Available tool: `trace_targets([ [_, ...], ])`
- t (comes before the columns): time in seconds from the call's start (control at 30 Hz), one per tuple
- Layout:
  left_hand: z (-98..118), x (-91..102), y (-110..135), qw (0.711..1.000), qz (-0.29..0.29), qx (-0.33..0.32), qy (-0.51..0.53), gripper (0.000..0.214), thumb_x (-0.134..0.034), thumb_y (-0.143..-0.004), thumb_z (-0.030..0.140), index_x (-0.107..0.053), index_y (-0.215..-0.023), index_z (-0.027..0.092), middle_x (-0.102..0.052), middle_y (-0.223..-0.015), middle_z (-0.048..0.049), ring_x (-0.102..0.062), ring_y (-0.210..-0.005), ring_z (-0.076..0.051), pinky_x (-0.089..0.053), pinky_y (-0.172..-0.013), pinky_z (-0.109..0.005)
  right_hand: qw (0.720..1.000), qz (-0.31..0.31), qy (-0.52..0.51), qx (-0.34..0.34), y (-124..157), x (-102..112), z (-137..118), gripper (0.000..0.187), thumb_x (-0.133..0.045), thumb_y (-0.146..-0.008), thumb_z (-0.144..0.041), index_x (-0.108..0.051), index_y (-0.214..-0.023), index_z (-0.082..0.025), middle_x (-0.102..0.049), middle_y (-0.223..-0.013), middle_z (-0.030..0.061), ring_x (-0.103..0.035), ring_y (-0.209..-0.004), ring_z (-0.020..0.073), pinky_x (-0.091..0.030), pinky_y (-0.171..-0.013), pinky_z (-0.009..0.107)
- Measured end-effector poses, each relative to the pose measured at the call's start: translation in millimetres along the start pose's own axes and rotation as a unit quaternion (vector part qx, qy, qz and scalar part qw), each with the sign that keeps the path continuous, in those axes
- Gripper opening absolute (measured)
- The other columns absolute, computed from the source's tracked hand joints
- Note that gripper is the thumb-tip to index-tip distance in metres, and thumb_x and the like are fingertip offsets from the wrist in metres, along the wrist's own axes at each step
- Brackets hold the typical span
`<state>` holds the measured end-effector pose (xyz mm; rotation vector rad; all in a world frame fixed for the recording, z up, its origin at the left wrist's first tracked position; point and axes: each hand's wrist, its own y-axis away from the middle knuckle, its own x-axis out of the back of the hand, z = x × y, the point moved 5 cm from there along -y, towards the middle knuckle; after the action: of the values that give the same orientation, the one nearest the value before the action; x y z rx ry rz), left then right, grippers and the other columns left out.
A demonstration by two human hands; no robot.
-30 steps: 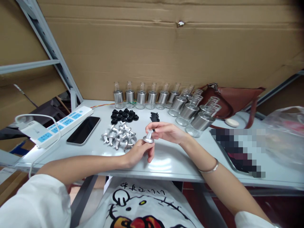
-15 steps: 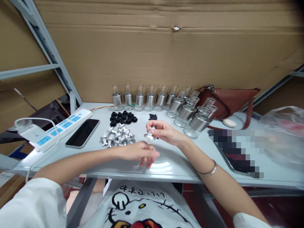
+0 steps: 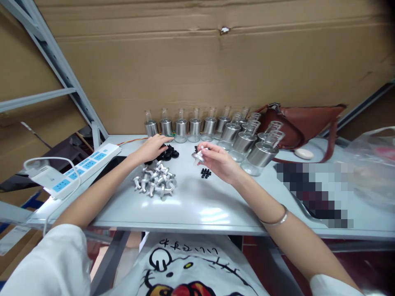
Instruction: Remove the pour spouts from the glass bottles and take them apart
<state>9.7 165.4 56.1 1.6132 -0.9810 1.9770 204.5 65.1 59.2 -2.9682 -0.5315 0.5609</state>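
My right hand [image 3: 217, 161] pinches a silver flanged metal fitting [image 3: 198, 155] between thumb and fingers, above the table. My left hand [image 3: 154, 147] reaches over the pile of round black rubber-like caps [image 3: 168, 153], its fingers stretched forward; it covers part of the pile. In front of that pile lies a heap of similar silver metal fittings [image 3: 156, 179]. Several tiny black pieces [image 3: 205, 173] sit below my right hand. Other small black parts [image 3: 196, 149] are partly hidden behind its fingers.
Several glass bottles with metal sleeves [image 3: 195, 126] stand along the back and right. A brown bag [image 3: 311, 123], a white oval object [image 3: 304, 153] and a plastic bag [image 3: 375, 164] are at the right. A power strip [image 3: 92, 163] and phone [image 3: 108, 169] lie at the left.
My left hand has moved from the table's front centre, up and left, onto the black caps. My right hand still holds the silver fitting, raised slightly, and the tiny black pieces below it now show.
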Motion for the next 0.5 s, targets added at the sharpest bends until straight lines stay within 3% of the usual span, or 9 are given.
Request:
trace_targets([
  [0.2, -2, -5.8, -1, 0.997, 0.017, 0.001, -0.076, 0.028, -0.05, -0.09, 0.028, -0.061, -0.114, 0.016, -0.065, -0.111, -0.0103, -0.051, -0.099, -0.027, -0.04, -0.083, -0.038, 1.0, 0.016, 0.008, 0.0, 0, 1, 0, 0.029, -0.078, -0.063, -0.037, -0.06, -0.076, -0.019, -0.043, -0.059, -0.0056, -0.042, -0.06, 0.0099, -0.041, -0.065, 0.028],
  [0.5, 9, -0.9, 0, 0.996, 0.04, -0.006, -0.083, 0.016, -0.049, -0.087, 0.02, -0.06, -0.098, 0.016, -0.065, -0.099, -0.0095, -0.052, -0.096, -0.026, -0.04, -0.079, -0.036, 0.994, 0.028, 0.105, -0.003, 1, -3, 0, 0.027, -0.072, -0.065, -0.036, -0.057, -0.076, -0.017, -0.05, -0.058, -0.0064, -0.043, -0.054, 0.0078, -0.036, -0.062, 0.027],
])
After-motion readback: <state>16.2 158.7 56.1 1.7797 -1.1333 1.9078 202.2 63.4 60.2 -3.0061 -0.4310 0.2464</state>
